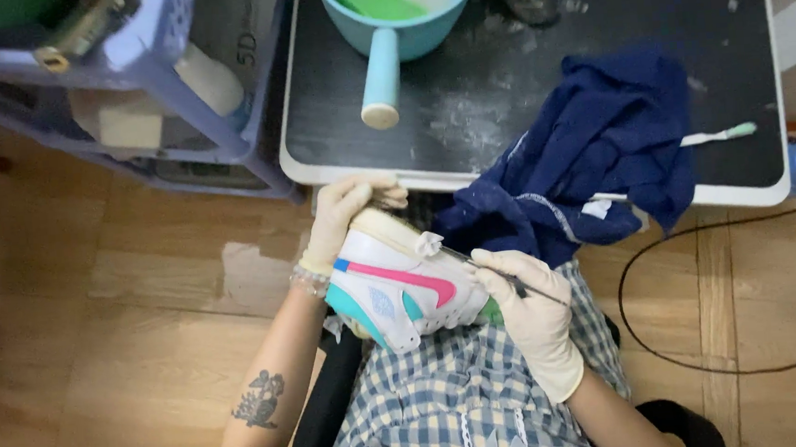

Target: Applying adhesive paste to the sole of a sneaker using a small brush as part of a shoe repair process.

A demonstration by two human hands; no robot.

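Observation:
My left hand (346, 210), in a pale glove, grips the sole end of a white sneaker (393, 284) with a pink stripe and teal heel, held over my lap. My right hand (530, 303), also gloved, pinches a thin dark-handled brush (495, 275) whose tip meets the shoe's upper edge near the sole. The shoe lies on its side between both hands.
A dark tabletop (520, 103) with a white rim holds a light blue dipper (389, 28) of soapy water, a dark blue cloth (598, 144) hanging over the edge and a toothbrush (719, 134). A lilac plastic rack (174, 90) stands left. A black cable (667, 326) loops on the wooden floor.

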